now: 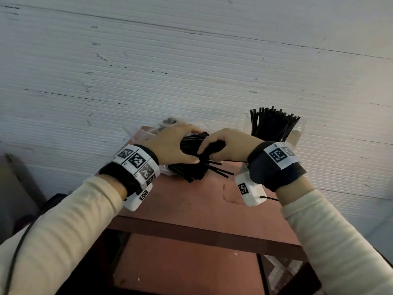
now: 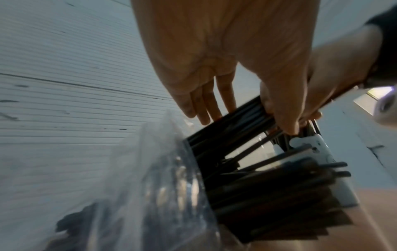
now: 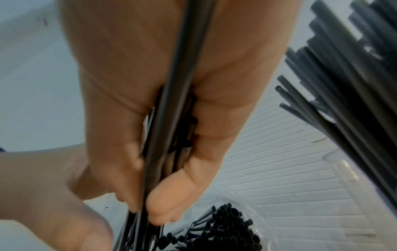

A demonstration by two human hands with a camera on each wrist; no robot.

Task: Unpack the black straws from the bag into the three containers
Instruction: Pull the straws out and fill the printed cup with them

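Reddish surface [image 1: 191,201] against a ribbed white wall [image 1: 148,60]. Both hands grip one bundle of black straws [image 1: 196,169] above it: left hand [image 1: 170,143] and right hand [image 1: 227,145] curled around it. Clear bag [image 2: 150,186] probably lies beneath. Container [image 1: 297,133] at right holds upright straws.

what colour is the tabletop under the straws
Reddish-brown, a worn flat tabletop beneath the thin black plastic straws; the head view shows it best.
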